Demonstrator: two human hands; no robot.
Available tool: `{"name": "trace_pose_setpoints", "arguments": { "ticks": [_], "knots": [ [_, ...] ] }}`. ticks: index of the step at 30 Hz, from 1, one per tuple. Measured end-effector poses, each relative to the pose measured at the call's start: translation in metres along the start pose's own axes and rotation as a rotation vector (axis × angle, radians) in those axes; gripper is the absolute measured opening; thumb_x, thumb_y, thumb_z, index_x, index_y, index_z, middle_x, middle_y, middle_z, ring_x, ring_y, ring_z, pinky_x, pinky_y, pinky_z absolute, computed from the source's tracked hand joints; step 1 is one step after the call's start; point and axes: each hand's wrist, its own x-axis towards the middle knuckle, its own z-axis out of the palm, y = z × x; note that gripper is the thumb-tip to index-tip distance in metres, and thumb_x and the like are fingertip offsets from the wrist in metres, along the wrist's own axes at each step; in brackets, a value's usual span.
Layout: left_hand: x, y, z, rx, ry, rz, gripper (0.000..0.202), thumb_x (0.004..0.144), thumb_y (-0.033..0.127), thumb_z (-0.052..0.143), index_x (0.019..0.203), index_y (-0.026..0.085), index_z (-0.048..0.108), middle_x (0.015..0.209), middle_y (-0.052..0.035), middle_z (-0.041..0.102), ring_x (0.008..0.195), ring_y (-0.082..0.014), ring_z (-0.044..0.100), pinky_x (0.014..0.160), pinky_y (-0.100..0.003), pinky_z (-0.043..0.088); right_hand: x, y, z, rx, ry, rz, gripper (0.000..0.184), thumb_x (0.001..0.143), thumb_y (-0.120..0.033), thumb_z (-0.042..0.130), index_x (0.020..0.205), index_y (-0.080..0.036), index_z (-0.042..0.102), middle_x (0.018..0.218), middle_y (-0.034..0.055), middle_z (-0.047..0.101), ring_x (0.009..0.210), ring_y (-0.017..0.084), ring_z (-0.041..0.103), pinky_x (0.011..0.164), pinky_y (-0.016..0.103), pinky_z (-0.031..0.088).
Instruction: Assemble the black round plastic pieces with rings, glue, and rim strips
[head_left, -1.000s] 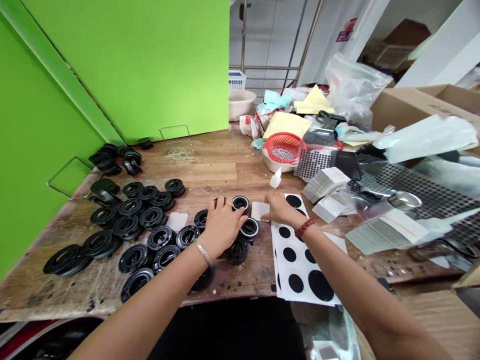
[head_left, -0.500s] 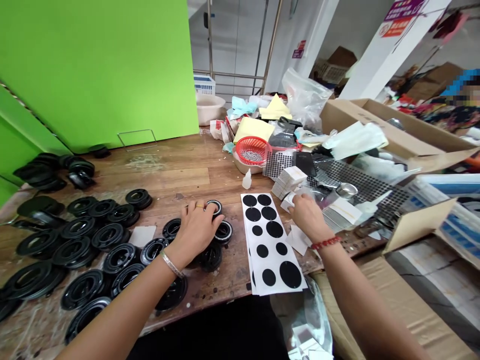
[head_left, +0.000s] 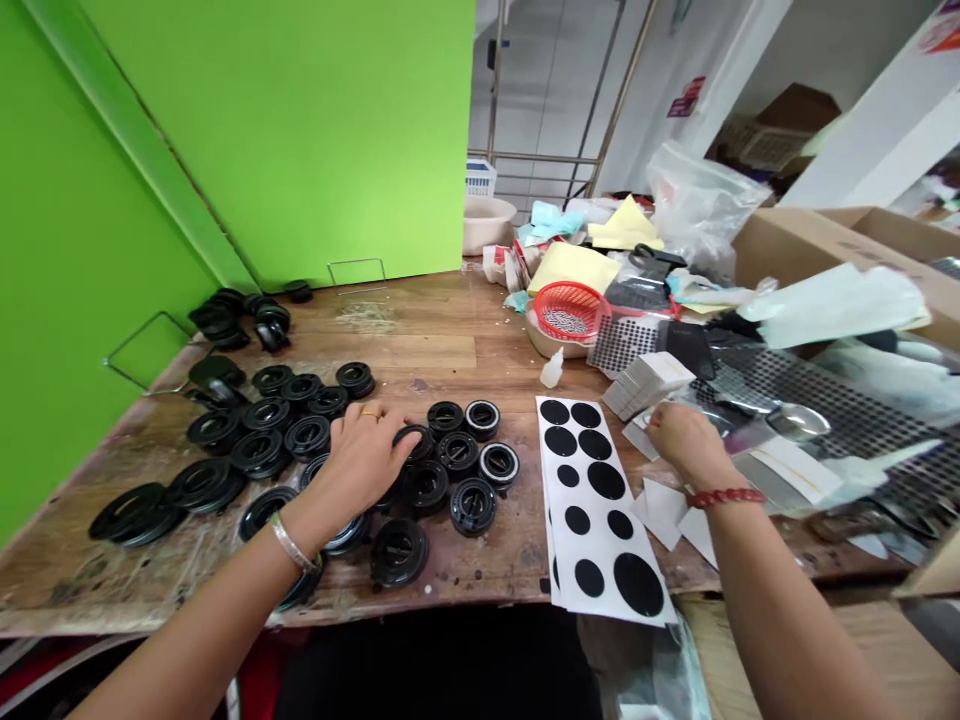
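Observation:
My left hand point(head_left: 367, 455) curls over the group of black round parts, with its thumb and fingers closed about a black round part point(head_left: 414, 441) that it partly covers. Several similar black parts point(head_left: 426, 486) lie around it, and two carry pale rings point(head_left: 499, 464). On the right, my right hand point(head_left: 688, 440) pinches a white card point(head_left: 640, 434) beside a stack of white cards point(head_left: 646, 385). Loose white cards point(head_left: 661, 512) lie under my right wrist. Between my hands is a white sheet point(head_left: 600, 535) with black round stickers point(head_left: 639, 584).
A red basket point(head_left: 571, 308) of small metal pieces sits behind a small white bottle point(head_left: 552, 370). Perforated black sheets point(head_left: 772, 385), bags and a cardboard box point(head_left: 795, 235) crowd the right side. A green panel point(head_left: 300, 130) stands at the back.
My view has turned left. My left hand has moved left across the black parts, uncovering several of them. My right hand stays by the card stack, with another loose card showing below it.

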Motion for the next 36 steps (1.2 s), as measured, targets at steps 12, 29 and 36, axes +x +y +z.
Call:
{"name": "trace_pose_setpoints", "arguments": {
  "ticks": [12,29,36],
  "knots": [
    [-0.003,-0.003,0.016,-0.024,-0.013,0.038,0.034,0.099,0.033,0.05,0.13,0.029,0.065,0.121,-0.0129,0.06,0.113,-0.0313,0.048,0.092,-0.046,0.04,-0.024,-0.174,-0.007,0.637,0.408,-0.895,0.016,0.091,-0.005,0.049,0.089,-0.019,0.056,0.088,0.0079,0.06,0.081,0.026,0.06,0.074,0.031,0.05],
    [0.01,0.006,0.017,0.102,-0.025,0.109,0.031,0.099,0.033,0.051,0.124,0.03,0.069,0.131,-0.0157,0.056,0.118,-0.0347,0.045,0.089,-0.046,0.035,-0.015,-0.209,0.007,0.459,0.224,-1.173,0.018,0.095,0.002,0.067,0.089,-0.015,0.069,0.097,0.0085,0.063,0.09,0.027,0.055,0.084,0.036,0.048],
    [0.012,0.012,0.013,0.181,-0.003,0.144,0.029,0.098,0.034,0.052,0.117,0.025,0.072,0.129,-0.0177,0.059,0.119,-0.0358,0.045,0.09,-0.047,0.034,-0.005,-0.205,0.015,0.485,0.216,-1.003,0.024,0.087,0.007,0.067,0.089,-0.016,0.075,0.1,0.0082,0.064,0.096,0.029,0.054,0.085,0.037,0.042]
  ]
}}
